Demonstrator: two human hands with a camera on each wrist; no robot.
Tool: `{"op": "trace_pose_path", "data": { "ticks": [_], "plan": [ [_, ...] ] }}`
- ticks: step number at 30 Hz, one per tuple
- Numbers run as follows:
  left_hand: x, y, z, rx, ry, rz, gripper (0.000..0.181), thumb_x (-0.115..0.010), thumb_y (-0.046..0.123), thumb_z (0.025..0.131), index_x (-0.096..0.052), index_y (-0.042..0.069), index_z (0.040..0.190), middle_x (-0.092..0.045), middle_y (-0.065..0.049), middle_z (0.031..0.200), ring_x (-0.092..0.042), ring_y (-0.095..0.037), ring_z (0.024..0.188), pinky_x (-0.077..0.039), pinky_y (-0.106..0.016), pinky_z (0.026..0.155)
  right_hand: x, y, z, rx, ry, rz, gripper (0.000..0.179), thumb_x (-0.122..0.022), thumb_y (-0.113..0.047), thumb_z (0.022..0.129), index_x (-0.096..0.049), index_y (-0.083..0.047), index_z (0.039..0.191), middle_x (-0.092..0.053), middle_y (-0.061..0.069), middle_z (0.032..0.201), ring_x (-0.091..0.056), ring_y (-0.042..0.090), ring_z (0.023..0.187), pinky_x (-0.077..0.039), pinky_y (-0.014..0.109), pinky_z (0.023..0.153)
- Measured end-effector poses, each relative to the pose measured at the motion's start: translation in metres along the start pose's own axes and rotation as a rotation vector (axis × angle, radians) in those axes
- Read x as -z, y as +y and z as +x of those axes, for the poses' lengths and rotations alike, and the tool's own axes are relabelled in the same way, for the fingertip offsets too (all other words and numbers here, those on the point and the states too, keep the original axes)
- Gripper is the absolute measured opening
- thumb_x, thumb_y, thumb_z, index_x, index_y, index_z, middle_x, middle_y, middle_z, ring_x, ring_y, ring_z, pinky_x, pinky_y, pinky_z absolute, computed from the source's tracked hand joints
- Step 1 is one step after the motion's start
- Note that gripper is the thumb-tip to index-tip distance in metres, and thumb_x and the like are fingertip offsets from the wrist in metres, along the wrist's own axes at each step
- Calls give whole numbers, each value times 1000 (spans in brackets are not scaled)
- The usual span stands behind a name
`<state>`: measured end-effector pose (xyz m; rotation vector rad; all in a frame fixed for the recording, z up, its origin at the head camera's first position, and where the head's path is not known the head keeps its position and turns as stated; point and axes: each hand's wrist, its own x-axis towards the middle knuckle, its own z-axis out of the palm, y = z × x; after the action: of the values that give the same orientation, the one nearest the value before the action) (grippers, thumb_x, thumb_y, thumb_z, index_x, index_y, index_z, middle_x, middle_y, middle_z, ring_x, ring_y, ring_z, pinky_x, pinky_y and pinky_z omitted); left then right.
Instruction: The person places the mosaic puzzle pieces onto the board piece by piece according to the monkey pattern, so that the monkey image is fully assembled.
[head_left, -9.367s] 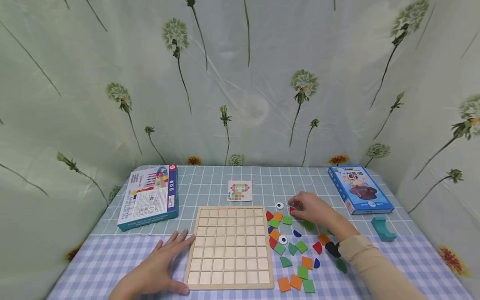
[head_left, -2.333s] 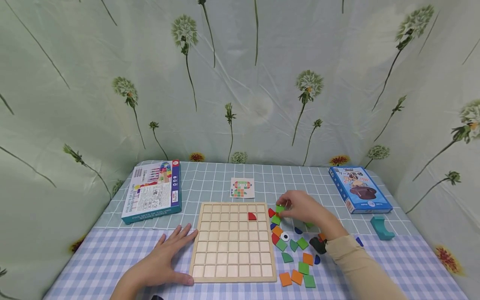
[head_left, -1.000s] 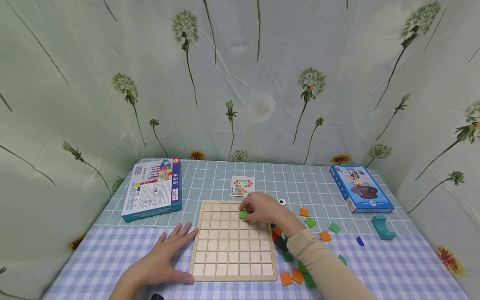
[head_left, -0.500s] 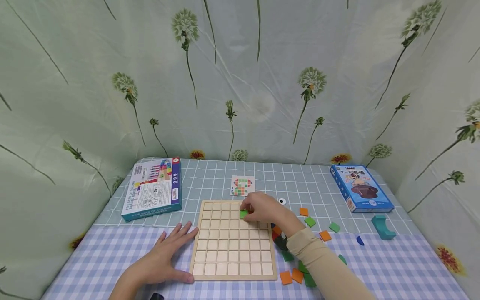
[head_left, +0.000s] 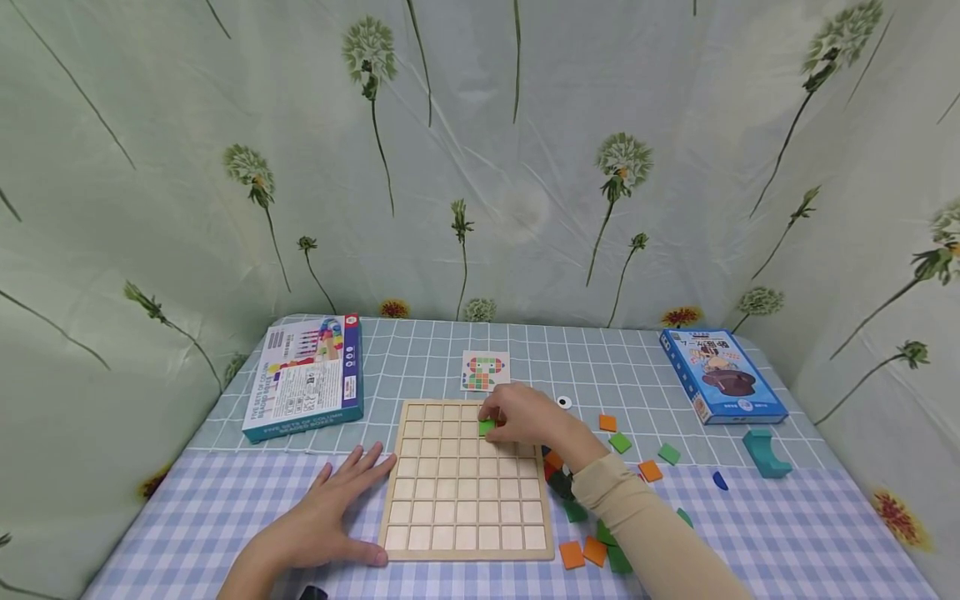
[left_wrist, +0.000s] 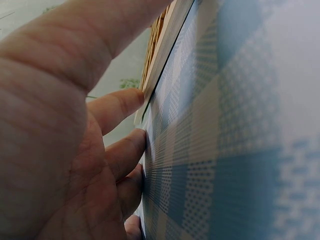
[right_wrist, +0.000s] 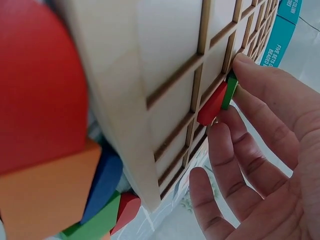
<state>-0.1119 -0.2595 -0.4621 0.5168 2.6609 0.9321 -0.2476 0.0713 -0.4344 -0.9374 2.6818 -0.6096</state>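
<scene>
The right hand [head_left: 517, 414] pinches 1 green tile [head_left: 486, 427] with its fingertips at the 2nd row from the far edge of the wooden board [head_left: 446, 492], just beside 1 red piece [right_wrist: 213, 104]; whether the tile sits flat in its compartment, I cannot tell. The left hand [head_left: 326, 518] is spread wide, holds nothing, and touches the left edge of the board, while a picture card [head_left: 486, 371] lies just behind it.

Left grip [head_left: 322, 517] lies spread (right grip [head_left: 521, 415] pinches).
</scene>
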Motion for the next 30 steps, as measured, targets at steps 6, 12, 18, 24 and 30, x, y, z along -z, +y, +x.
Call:
{"op": "trace_pose_path", "data": {
  "ticks": [6, 12, 18, 24, 30],
  "plan": [
    [0, -1, 0, -7, 5, 3, 123, -95, 63, 66, -39, 23, 168, -25, -18, 178, -10, -54, 165, 0, -86, 120, 1, -2, -1, -10, -9, -1, 18, -85, -18, 94, -81, -14, 111, -71, -2, 101, -63, 8, 86, -57, 26, 76],
    [0, -2, 0, -10, 8, 6, 123, -95, 64, 66, -39, 23, 168, -26, -18, 178, -10, -54, 165, -1, -86, 120, 4, -1, -3, -6, -8, 8, 23, -85, -19, 94, -80, -13, 116, -71, -1, 102, -63, 10, 87, -58, 28, 78],
    [0, -1, 0, -11, 11, 17, 124, -94, 65, 65, -39, 23, 168, -26, -18, 178, -10, -55, 164, 0, -86, 120, 17, 8, -12, -56, 20, 70, 23, -81, -18, 96, -80, -13, 119, -73, 0, 108, -65, 13, 96, -60, 34, 86],
    [1, 1, 0, -2, 6, 7, 124, -95, 63, 66, -39, 22, 168, -25, -18, 178, -9, -54, 165, 1, -86, 121, 31, 22, -24, -109, 32, 62, 23, -81, -21, 97, -80, -13, 118, -75, 0, 108, -66, 15, 98, -61, 35, 89],
    [0, 0, 0, 11, -3, 5, 123, -96, 61, 66, -39, 22, 168, -25, -18, 179, -9, -54, 165, 2, -85, 121, 36, 37, -37, -117, 21, 70, 22, -82, -17, 95, -80, -10, 116, -74, 1, 104, -66, 14, 93, -60, 29, 84]
  ]
}}
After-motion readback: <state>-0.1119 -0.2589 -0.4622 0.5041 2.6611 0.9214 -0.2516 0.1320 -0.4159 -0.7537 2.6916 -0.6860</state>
